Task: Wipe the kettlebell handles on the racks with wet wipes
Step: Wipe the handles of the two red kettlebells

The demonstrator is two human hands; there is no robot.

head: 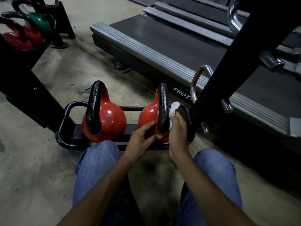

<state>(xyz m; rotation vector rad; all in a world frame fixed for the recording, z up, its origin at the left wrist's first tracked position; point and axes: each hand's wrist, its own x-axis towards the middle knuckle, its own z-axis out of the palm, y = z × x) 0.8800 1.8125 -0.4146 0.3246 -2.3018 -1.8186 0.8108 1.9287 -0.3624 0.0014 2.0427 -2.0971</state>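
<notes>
The left hand (pixel 143 137) sits just left of the black handle (pixel 163 108), fingers spread, thumb and fingertips resting near its base. The right hand (pixel 177 131), just right of the handle, grips a wet wipe (pixel 174 107) at its side. Both forearms reach forward.

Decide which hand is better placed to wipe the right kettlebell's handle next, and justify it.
Right: the right hand holds the wet wipe against that handle; the left hand, without a wipe, only touches the kettlebell.

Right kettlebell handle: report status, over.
Right hand presses wet wipe to handle. Left hand braces the kettlebell. Rack post close right, not blocking.
</notes>
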